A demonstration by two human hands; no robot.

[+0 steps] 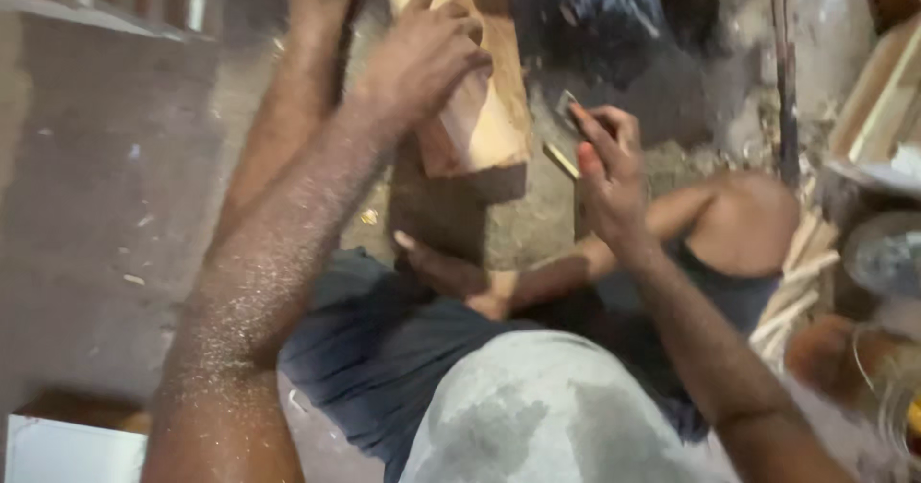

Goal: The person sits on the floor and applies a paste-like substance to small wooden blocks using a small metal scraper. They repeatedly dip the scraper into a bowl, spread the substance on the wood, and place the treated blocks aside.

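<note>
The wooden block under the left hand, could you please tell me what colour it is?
The wooden block is light tan with a reddish-brown side, seen best in the head view.

dim, warm light over the whole head view, brightest on the wooden block and the pale cloth at the bottom edge. heavy motion blur smears everything, no edge is crisp. the left hand on the block is soft, the right hand a touch clearer. dust specks on the left forearm catch small glints. deep shadow pools behind the block at the top. the right edge is a washed-out, unfocused clutter, and the grey floor on the left is flat and murky.
</note>
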